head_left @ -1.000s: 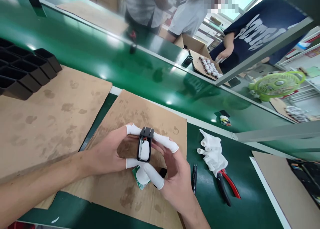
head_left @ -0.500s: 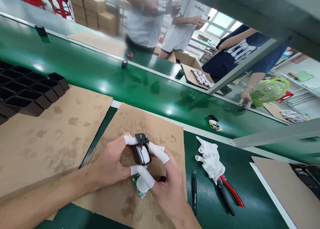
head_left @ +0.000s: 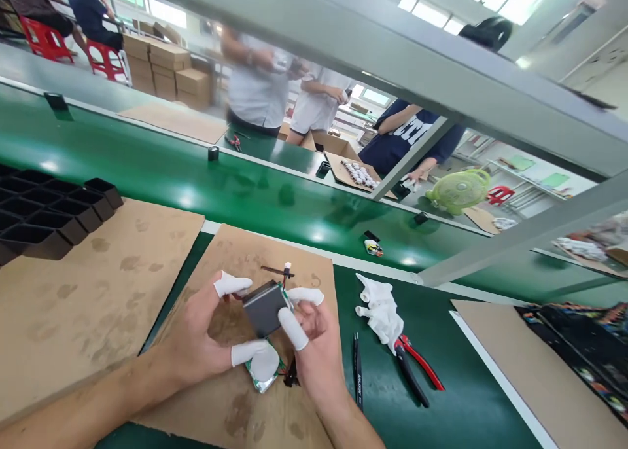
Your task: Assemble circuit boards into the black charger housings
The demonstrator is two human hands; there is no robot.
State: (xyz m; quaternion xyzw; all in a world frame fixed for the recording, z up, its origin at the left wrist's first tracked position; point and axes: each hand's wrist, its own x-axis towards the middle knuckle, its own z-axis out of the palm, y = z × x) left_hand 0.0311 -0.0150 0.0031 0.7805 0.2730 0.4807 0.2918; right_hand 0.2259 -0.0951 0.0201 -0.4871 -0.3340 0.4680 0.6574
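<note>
Holding a small dark housing (head_left: 265, 307) over the near cardboard sheet (head_left: 255, 396), both hands work close together. Left hand (head_left: 199, 334) pinches it from the left with cot-covered thumb and forefinger; right hand (head_left: 311, 341) closes on its right edge. Red and black wires poke out at its far side, so assembly looks unfinished. A green circuit piece (head_left: 262, 374) lies under the hands. Right: white glove (head_left: 380, 308), red-handled pliers (head_left: 417, 374), tweezers (head_left: 358, 370). Far left: black trays (head_left: 44, 216).
</note>
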